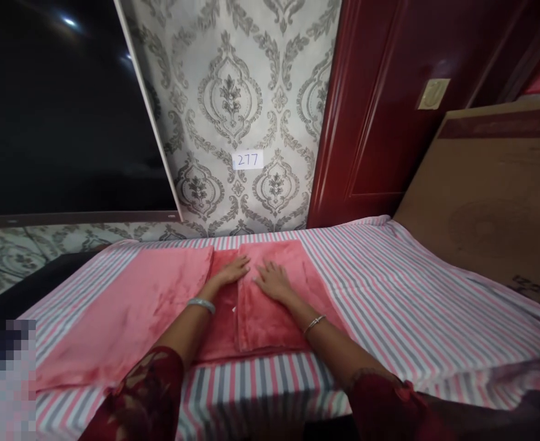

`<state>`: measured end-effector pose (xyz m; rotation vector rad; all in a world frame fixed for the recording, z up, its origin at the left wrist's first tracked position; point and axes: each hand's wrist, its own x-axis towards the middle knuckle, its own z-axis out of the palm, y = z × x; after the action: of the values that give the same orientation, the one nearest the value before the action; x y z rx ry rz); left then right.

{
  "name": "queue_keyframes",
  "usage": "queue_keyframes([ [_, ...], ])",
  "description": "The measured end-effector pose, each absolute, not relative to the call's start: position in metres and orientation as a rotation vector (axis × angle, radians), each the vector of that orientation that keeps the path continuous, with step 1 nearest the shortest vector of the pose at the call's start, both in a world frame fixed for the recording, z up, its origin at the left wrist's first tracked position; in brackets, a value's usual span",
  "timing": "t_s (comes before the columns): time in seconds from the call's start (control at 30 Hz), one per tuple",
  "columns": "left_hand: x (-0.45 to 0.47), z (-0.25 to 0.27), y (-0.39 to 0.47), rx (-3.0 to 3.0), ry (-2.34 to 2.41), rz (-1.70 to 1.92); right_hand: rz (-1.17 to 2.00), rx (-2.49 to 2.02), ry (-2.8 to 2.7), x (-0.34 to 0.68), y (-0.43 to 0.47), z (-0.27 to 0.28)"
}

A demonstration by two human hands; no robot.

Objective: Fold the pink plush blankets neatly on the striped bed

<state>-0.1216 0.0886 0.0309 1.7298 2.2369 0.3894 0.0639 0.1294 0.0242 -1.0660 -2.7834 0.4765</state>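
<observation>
A pink plush blanket (270, 318) lies partly folded on a striped cloth (389, 294). Its right part is folded over toward the middle, and a single flat layer spreads out to the left. My left hand (234, 269) rests on the blanket at the inner edge of the right fold, fingers stretched out. Flat on top of that fold lies my right hand (273, 280), its fingers spread. The hands are close together but apart, and neither grips anything. A small white tag shows by the fold's edge.
A dark television screen (68, 116) stands at the left. Behind the surface are patterned wallpaper with a paper label (248, 160) reading 277 and a dark red door panel (380, 110). A large cardboard box (490, 196) leans at the right.
</observation>
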Motion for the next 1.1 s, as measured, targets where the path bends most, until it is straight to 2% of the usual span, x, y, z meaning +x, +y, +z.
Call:
queue_keyframes([
  [0.13, -0.127, 0.043, 0.079, 1.679, 2.261, 0.513, 0.564, -0.703, -2.815, 0.049, 0.067, 0.024],
  [0.27, -0.109, 0.056, 0.085, 1.638, 2.343, 0.58, 0.916, -0.292, -2.812, 0.066, 0.06, 0.038],
  [0.33, -0.09, 0.054, 0.086, 1.657, 2.366, 0.59, 0.936, -0.423, -2.676, 0.087, 0.08, 0.046],
  [0.47, -0.048, 0.031, 0.075, 1.774, 2.378, 0.505, 0.397, -1.063, -2.497, 0.131, 0.119, 0.037],
  [0.57, -0.031, 0.012, 0.065, 1.905, 2.476, 0.299, 0.193, -1.218, -2.63, 0.146, 0.126, 0.012],
  [0.83, -0.03, 0.005, 0.061, 1.95, 2.542, 0.208, 0.141, -1.221, -2.69, 0.143, 0.118, -0.01],
  [1.1, -0.042, 0.04, 0.082, 1.771, 2.449, 0.288, 0.295, -1.135, -2.651, 0.146, 0.148, 0.025],
])
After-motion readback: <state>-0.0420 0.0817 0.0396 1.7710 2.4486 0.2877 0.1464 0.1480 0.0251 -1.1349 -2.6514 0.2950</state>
